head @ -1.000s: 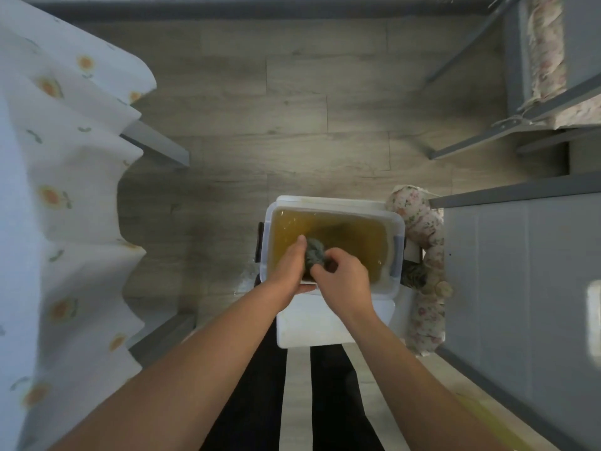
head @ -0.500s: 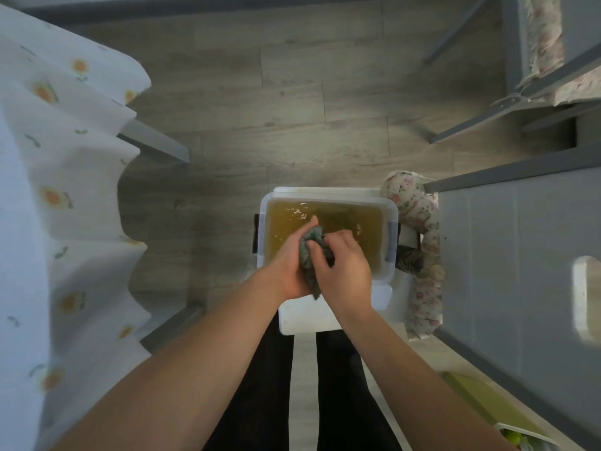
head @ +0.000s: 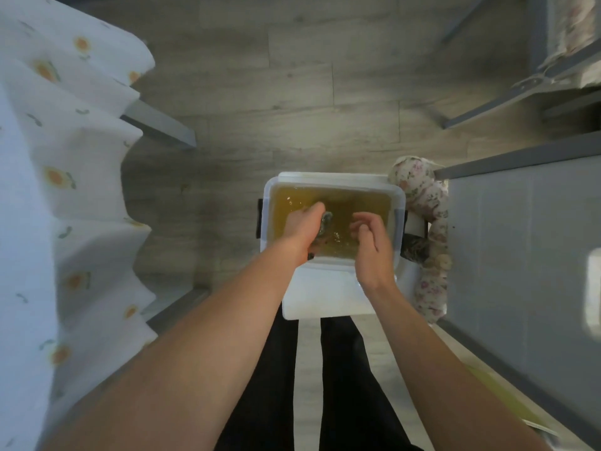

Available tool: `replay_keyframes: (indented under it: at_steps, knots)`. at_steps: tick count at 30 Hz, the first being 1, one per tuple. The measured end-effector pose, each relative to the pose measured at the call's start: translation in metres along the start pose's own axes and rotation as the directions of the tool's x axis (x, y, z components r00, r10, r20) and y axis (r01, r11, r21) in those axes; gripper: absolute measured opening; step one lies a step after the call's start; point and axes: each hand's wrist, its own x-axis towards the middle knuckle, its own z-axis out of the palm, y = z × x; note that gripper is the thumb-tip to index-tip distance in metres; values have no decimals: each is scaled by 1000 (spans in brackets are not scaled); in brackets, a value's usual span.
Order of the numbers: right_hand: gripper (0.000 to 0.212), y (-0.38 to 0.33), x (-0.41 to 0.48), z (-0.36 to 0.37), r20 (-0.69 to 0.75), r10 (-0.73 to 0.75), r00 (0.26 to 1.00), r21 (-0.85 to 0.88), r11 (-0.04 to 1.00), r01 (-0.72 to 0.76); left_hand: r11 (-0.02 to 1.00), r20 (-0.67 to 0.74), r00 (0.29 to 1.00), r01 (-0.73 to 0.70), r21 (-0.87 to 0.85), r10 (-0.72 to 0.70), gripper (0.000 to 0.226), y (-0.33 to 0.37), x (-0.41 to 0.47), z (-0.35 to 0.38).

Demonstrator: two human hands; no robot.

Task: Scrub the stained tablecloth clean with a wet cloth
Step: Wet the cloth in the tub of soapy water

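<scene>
Our left hand [head: 304,231] curls its fingers round the wet cloth [head: 325,222], at the surface of the yellow water in the white tub [head: 335,181]. Our right hand [head: 370,244] hangs just beside it, fingers loosely bent and apart, holding nothing. The tablecloth [head: 65,190] drapes at far left.

I look down on a floor [head: 292,92] of grey wood-look planks, palest in the middle. On my right stands a grey cabinet [head: 520,255] with a bright patch of light [head: 594,288] on its face. A floral cushion [head: 419,190] is pressed against its corner. Further off, a grey chair frame [head: 520,90] carries floral fabric [head: 569,27].
</scene>
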Motion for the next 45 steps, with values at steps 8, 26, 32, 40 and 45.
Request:
replay_keyframes:
  at_steps: [8, 26, 32, 40, 45]
  knots:
    - [33, -12, 0, 5, 58, 335, 940, 122, 933, -340, 948, -95, 961, -234, 214, 259, 25, 18, -18, 16]
    - [48, -125, -54, -36, 483, 298, 823, 409, 754, -513, 570, 212, 825, -525, 632, 524, 45, 29, -176, -18]
    - [34, -170, -87, -23, 630, 217, 746, 357, 772, -526, 638, -92, 754, -477, 604, 651, 35, 24, -219, -61]
    - [41, -204, -141, 38, 743, 90, 663, 264, 871, -415, 752, -318, 723, -412, 514, 613, 27, -19, -268, -152]
    - [29, -234, -202, 108, 756, 16, 654, 227, 931, -286, 823, -512, 646, -408, 395, 566, 20, -70, -309, -241]
